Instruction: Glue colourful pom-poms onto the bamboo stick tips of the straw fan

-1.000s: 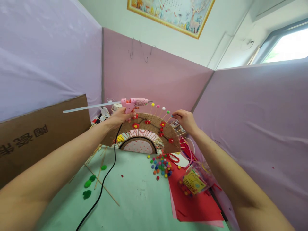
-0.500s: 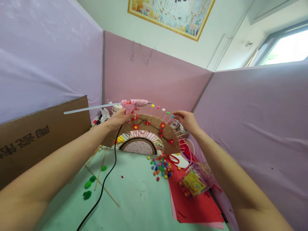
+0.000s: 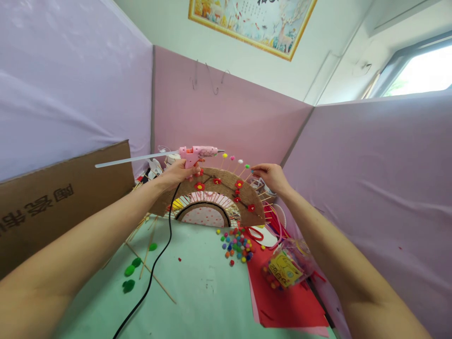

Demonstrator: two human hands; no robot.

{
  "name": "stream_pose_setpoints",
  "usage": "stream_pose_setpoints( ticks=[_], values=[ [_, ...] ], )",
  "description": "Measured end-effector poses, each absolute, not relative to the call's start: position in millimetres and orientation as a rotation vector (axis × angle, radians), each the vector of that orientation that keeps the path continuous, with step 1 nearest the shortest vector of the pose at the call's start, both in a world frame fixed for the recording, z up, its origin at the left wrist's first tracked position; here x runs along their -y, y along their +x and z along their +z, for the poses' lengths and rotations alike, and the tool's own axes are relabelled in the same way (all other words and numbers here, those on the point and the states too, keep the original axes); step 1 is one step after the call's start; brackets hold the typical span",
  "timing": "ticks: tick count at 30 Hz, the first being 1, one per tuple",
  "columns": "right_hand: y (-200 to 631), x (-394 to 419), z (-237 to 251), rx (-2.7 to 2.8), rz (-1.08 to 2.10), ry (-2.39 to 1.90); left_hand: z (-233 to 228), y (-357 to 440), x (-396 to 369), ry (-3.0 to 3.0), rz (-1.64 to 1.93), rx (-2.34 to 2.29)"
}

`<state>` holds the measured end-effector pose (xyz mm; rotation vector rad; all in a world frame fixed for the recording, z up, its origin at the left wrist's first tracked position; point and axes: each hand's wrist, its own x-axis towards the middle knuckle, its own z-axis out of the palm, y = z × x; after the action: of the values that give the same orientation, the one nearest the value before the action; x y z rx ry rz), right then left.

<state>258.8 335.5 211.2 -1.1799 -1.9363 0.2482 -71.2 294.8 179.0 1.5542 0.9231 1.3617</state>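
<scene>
Left hand grips pink glue gun; right hand pinches a stick on the fan's rim.

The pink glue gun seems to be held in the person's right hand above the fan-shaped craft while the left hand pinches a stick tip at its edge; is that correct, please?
Not quite: the hands are swapped. The head view shows the glue gun held in the left hand above the fan-shaped craft, while the right hand pinches a stick tip at its edge.
</scene>
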Motion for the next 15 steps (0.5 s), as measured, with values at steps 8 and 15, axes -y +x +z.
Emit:
stream_pose_setpoints(
  ticks=[8, 15],
  values=[
    [259.8, -338.2, 216.4, 1.977, 0.242, -1.214, 179.3, -70.2, -294.6, 1.577, 1.355, -0.93],
    [258.3, -341.9, 210.8, 1.823, 0.586, -1.126, 178.8, -70.4, -294.0, 1.582, 1.362, -0.942]
  ],
)
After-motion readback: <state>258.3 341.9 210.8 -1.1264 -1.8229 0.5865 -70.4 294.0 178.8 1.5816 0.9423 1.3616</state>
